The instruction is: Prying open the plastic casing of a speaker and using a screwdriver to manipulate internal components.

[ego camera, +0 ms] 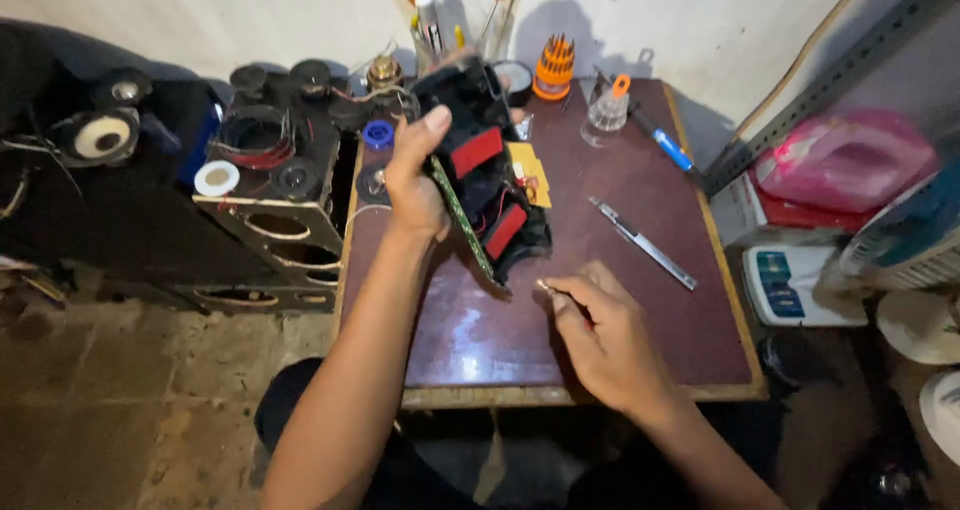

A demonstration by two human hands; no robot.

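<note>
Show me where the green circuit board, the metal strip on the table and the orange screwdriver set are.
circuit board (462, 217), head view, on its green edge below the left hand.
metal strip (643, 243), head view, on its middle, lying on the table.
screwdriver set (554, 70), head view, on the orange holder by the wall.

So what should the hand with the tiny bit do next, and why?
Probably carry the tiny metal piece up to the green circuit board. The right hand pinches it just below the black device, which the left hand holds tilted.

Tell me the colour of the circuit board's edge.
Green circuit board, best seen in the head view.
</note>
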